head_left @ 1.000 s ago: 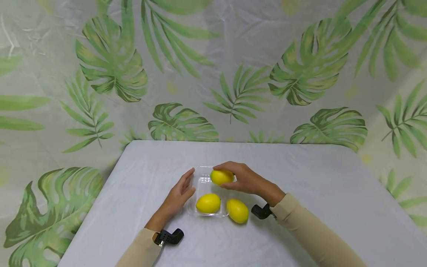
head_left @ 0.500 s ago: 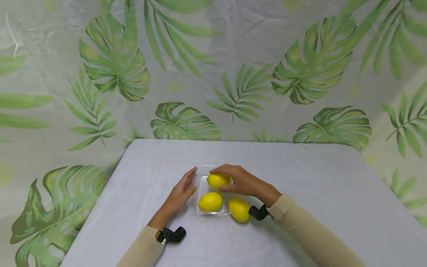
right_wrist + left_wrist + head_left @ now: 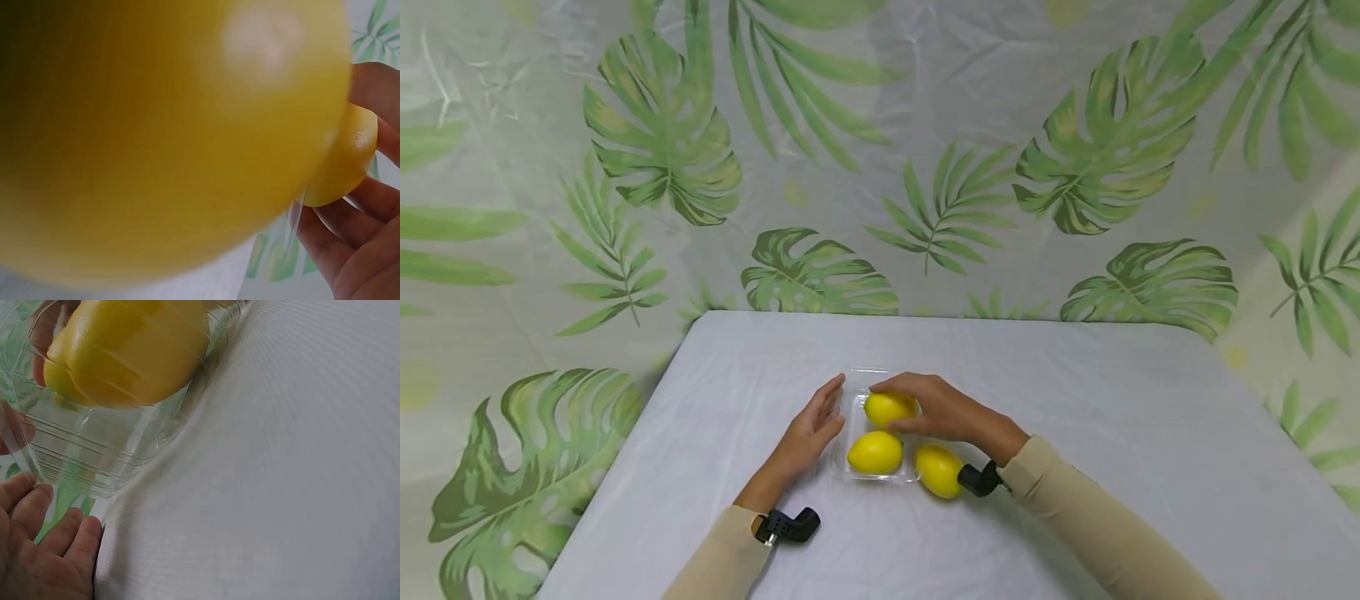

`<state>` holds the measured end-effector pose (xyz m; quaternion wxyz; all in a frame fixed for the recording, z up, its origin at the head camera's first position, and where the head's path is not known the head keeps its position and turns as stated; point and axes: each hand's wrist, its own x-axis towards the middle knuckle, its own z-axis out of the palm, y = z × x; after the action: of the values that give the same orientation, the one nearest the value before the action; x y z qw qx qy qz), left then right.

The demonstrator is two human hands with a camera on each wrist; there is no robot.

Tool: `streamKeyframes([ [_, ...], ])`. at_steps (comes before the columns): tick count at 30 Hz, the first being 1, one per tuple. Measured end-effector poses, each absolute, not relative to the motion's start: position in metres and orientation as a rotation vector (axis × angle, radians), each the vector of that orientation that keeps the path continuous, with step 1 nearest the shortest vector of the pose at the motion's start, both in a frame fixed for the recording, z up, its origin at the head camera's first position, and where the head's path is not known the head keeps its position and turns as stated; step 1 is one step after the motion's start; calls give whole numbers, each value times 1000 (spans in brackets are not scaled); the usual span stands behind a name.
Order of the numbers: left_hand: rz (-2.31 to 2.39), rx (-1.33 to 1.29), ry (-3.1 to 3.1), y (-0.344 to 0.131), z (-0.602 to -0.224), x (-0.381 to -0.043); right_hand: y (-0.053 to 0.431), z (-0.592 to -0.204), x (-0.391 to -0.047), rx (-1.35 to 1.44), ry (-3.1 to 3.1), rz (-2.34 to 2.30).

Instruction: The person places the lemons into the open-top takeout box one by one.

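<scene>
Backdrop [image 3: 955, 125]: is hanging pale and wrinkled, with green leaf prints covering it.
Counter [image 3: 1112, 392]: is standing white in front of the backdrop.
Sleeves [image 3: 1097, 517]: are showing beige at the lower left and lower right of the head view.
Clear container [image 3: 854, 412]: is sitting on the counter.
Right hand [image 3: 943, 408]: is gripping the far lemon [image 3: 886, 409] between thumb and fingers.
Left hand [image 3: 805, 433]: is lying apart from the other, fingers extended along the container's left side; whether they are touching it, I cannot tell.
Far lemon: is filling the container's farther part; whether it is resting on the bottom, I cannot tell.
Near lemon [image 3: 875, 453]: is lying inside the container, just beside the far lemon.
Outer lemon [image 3: 936, 471]: is resting on the counter, just outside the container's near right corner.
Wrist cameras [image 3: 795, 525]: are sitting black on both wrists.
</scene>
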<state>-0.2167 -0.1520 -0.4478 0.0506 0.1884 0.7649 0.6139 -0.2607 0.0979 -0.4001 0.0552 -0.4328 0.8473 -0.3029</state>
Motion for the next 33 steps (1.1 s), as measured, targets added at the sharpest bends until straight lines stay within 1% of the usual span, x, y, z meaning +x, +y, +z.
streamKeyframes([
  [33, 1872, 565, 2326, -152, -449, -217, 96, -404, -258, -1263, 2595, -798],
])
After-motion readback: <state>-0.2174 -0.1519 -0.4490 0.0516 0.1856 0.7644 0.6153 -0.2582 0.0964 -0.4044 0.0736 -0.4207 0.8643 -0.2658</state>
